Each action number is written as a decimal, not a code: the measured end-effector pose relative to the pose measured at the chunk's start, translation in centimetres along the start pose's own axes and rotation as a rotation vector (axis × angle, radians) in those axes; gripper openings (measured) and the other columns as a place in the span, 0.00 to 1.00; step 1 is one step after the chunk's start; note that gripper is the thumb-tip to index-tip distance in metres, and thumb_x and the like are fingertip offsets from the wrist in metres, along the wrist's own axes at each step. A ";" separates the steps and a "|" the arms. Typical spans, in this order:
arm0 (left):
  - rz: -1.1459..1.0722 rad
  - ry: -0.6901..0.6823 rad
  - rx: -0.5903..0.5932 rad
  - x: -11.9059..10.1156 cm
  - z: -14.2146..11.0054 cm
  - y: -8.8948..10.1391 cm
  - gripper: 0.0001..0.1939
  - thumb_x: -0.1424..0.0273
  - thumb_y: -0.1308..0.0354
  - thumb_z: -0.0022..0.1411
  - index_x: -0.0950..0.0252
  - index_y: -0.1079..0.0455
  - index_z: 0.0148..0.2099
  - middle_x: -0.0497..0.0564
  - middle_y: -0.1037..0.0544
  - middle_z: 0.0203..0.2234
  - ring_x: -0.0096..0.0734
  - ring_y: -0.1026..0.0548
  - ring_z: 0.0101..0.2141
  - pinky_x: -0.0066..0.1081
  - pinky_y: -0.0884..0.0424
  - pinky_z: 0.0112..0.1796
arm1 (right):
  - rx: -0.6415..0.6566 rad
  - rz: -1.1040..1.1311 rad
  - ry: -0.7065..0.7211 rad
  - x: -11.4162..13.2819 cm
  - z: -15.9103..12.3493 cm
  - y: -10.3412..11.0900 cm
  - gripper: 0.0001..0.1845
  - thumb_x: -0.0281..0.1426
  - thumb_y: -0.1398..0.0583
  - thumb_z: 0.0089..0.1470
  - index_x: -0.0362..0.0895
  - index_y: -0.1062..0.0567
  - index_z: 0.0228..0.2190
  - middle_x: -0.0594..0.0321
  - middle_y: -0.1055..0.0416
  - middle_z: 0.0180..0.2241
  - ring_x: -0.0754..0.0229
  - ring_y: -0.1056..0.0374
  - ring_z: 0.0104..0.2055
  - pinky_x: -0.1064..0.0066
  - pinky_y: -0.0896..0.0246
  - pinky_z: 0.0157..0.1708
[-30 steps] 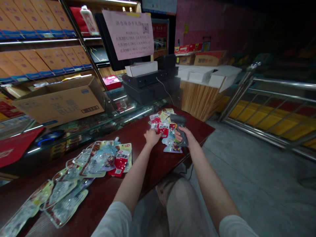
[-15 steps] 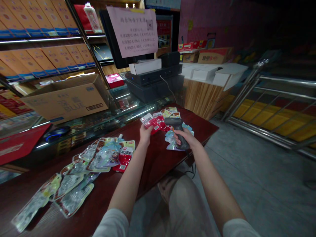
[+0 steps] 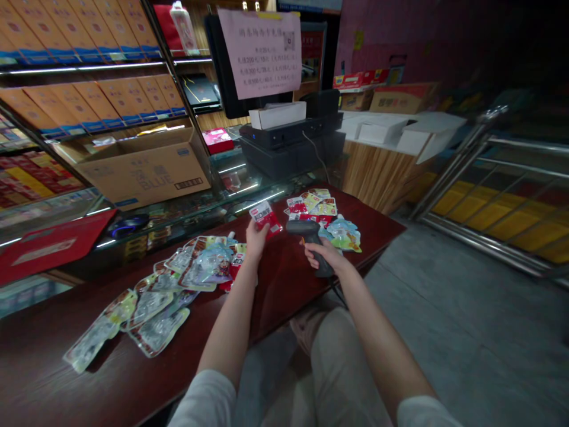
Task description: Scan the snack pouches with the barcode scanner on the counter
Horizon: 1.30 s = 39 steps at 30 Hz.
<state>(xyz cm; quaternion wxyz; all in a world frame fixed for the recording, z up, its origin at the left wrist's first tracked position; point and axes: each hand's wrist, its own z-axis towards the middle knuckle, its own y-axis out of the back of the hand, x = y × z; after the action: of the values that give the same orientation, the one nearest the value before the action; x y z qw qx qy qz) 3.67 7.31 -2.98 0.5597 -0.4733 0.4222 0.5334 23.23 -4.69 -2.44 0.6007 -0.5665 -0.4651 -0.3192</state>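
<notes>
Pinching packet (image 3: 268, 217) in left grip (image 3: 256, 238) near far edge of desk (image 3: 282, 279). Clasping scanner (image 3: 303, 229) in right grip (image 3: 326, 254), apparently for aiming.

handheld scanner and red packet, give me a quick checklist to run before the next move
1. Red packet gripped by the left hand: ok
2. Handheld scanner gripped by the right hand: ok
3. Scanner's front end turned towards the packet: ok, as far as the angle shows
4. Scanner trigger pressed: cannot tell, fingers cover the handle
5. Left-side pile neatly squared on the table: not ok, packets overlap unevenly
</notes>
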 end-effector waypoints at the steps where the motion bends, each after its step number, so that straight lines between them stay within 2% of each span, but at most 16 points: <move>1: 0.024 -0.003 0.000 0.1 0.0 0.0 0.17 0.72 0.39 0.53 0.67 0.29 0.47 0.56 0.18 0.40 0.37 0.19 0.39 0.37 0.24 0.44 | -0.002 -0.002 0.000 -0.2 0.1 -0.1 0.18 0.39 0.32 0.46 0.43 0.31 0.35 0.75 0.39 0.16 0.71 0.46 0.12 0.77 0.53 0.12; 8: 0.135 -0.005 -0.019 1.1 0.0 0.4 0.16 0.72 0.38 0.53 0.68 0.27 0.46 0.57 0.18 0.39 0.37 0.20 0.39 0.37 0.25 0.45 | 0.023 -0.012 0.015 -0.9 0.1 0.2 0.16 0.38 0.33 0.48 0.44 0.33 0.33 0.74 0.38 0.17 0.71 0.45 0.13 0.77 0.53 0.13; 12: 0.138 -0.001 0.003 1.3 -0.2 0.5 0.17 0.72 0.40 0.55 0.66 0.29 0.49 0.55 0.18 0.42 0.36 0.20 0.41 0.36 0.25 0.46 | 0.033 0.013 0.008 -1.0 -0.4 0.3 0.18 0.38 0.33 0.48 0.43 0.32 0.37 0.75 0.37 0.18 0.70 0.45 0.13 0.77 0.52 0.14; 14: 0.212 -0.001 0.006 0.9 -0.3 0.6 0.17 0.73 0.41 0.55 0.67 0.29 0.49 0.56 0.19 0.43 0.37 0.20 0.43 0.36 0.26 0.47 | 0.041 0.040 0.021 -1.1 -0.6 0.4 0.20 0.38 0.34 0.48 0.43 0.31 0.40 0.75 0.37 0.18 0.71 0.46 0.13 0.77 0.53 0.14; 16: 0.363 -0.003 0.010 0.0 -0.4 0.9 0.18 0.74 0.42 0.56 0.67 0.29 0.50 0.57 0.19 0.44 0.39 0.21 0.44 0.37 0.27 0.48 | 0.047 0.075 0.040 -1.3 -0.8 0.6 0.22 0.39 0.34 0.48 0.43 0.31 0.43 0.75 0.37 0.18 0.71 0.47 0.13 0.77 0.53 0.14; 18: 0.571 0.008 0.020 -1.4 -0.7 1.5 0.22 0.75 0.43 0.57 0.67 0.32 0.55 0.59 0.19 0.45 0.41 0.21 0.45 0.38 0.28 0.49 | 0.055 0.112 0.049 -1.5 -1.0 0.8 0.23 0.39 0.34 0.48 0.43 0.31 0.43 0.75 0.38 0.18 0.71 0.47 0.13 0.76 0.53 0.14; 21: 0.945 0.049 0.048 -3.9 -1.9 3.3 0.32 0.71 0.45 0.60 0.69 0.43 0.66 0.65 0.20 0.47 0.49 0.22 0.48 0.43 0.29 0.49 | 0.073 0.158 0.064 -1.6 -1.1 1.1 0.21 0.38 0.35 0.50 0.44 0.32 0.43 0.75 0.39 0.19 0.71 0.48 0.14 0.77 0.55 0.14; 23: 1.199 0.077 0.080 -5.3 -3.2 4.8 0.34 0.70 0.47 0.62 0.72 0.46 0.68 0.69 0.20 0.46 0.55 0.23 0.49 0.48 0.31 0.50 | 0.081 0.179 0.078 -1.6 -1.2 1.2 0.20 0.38 0.35 0.50 0.44 0.32 0.43 0.75 0.39 0.19 0.71 0.48 0.14 0.76 0.55 0.14; 26: 1.482 0.054 0.060 -6.6 -5.4 6.7 0.30 0.70 0.50 0.63 0.75 0.40 0.66 0.72 0.22 0.47 0.63 0.27 0.54 0.54 0.34 0.51 | 0.074 0.200 0.084 -1.7 -1.2 1.3 0.19 0.37 0.35 0.50 0.44 0.32 0.41 0.75 0.38 0.19 0.71 0.48 0.14 0.76 0.54 0.14; 29: 1.625 -0.086 -0.046 -6.6 -7.2 7.4 0.28 0.71 0.51 0.64 0.76 0.37 0.64 0.75 0.33 0.61 0.66 0.37 0.62 0.58 0.40 0.56 | 0.070 0.214 0.082 -1.7 -1.1 1.5 0.17 0.37 0.35 0.50 0.44 0.33 0.39 0.75 0.38 0.19 0.71 0.49 0.13 0.76 0.55 0.14; 30: 1.628 -0.157 -0.033 -6.4 -7.5 7.3 0.28 0.70 0.51 0.64 0.75 0.37 0.64 0.73 0.37 0.64 0.63 0.41 0.65 0.56 0.43 0.59 | 0.073 0.218 0.083 -1.7 -1.1 1.5 0.16 0.37 0.35 0.50 0.44 0.33 0.38 0.75 0.39 0.19 0.71 0.49 0.13 0.76 0.56 0.14; 32: 1.594 -0.277 0.111 -5.9 -8.1 7.1 0.27 0.68 0.52 0.67 0.70 0.37 0.66 0.67 0.40 0.67 0.55 0.45 0.67 0.51 0.46 0.62 | 0.077 0.226 0.096 -1.7 -1.1 1.5 0.15 0.37 0.36 0.51 0.45 0.33 0.37 0.74 0.39 0.19 0.71 0.49 0.14 0.76 0.56 0.14; 33: 1.575 -0.300 0.208 -5.6 -8.3 6.9 0.27 0.66 0.52 0.68 0.68 0.36 0.66 0.64 0.39 0.67 0.52 0.44 0.68 0.49 0.47 0.63 | 0.074 0.229 0.105 -1.7 -1.1 1.5 0.15 0.37 0.36 0.51 0.45 0.34 0.36 0.74 0.39 0.19 0.71 0.49 0.14 0.76 0.56 0.14; 35: 1.573 -0.265 0.353 -5.1 -8.7 6.6 0.26 0.62 0.51 0.68 0.66 0.33 0.64 0.63 0.36 0.66 0.53 0.42 0.67 0.49 0.46 0.63 | 0.065 0.234 0.118 -1.7 -1.2 1.6 0.15 0.37 0.35 0.50 0.45 0.34 0.36 0.74 0.39 0.19 0.71 0.50 0.14 0.76 0.55 0.14; 37: 1.609 -0.196 0.364 -5.0 -9.1 6.4 0.26 0.59 0.49 0.67 0.67 0.30 0.61 0.64 0.33 0.63 0.58 0.40 0.65 0.54 0.47 0.63 | 0.050 0.243 0.124 -1.7 -1.3 1.6 0.16 0.38 0.34 0.49 0.45 0.34 0.35 0.74 0.38 0.19 0.71 0.50 0.13 0.76 0.55 0.14; 39: 1.640 -0.166 0.300 -5.3 -9.4 6.3 0.26 0.57 0.50 0.68 0.70 0.27 0.58 0.67 0.29 0.60 0.62 0.38 0.63 0.57 0.49 0.62 | 0.030 0.263 0.133 -1.7 -1.4 1.9 0.16 0.39 0.34 0.48 0.46 0.34 0.33 0.73 0.39 0.18 0.71 0.51 0.13 0.76 0.55 0.14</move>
<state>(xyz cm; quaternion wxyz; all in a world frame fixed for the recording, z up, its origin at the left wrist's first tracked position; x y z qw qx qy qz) -2.66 -3.03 -0.16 0.0804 0.1042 0.6565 0.7428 24.59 -5.99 -4.57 0.6752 -0.5912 -0.3507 -0.2674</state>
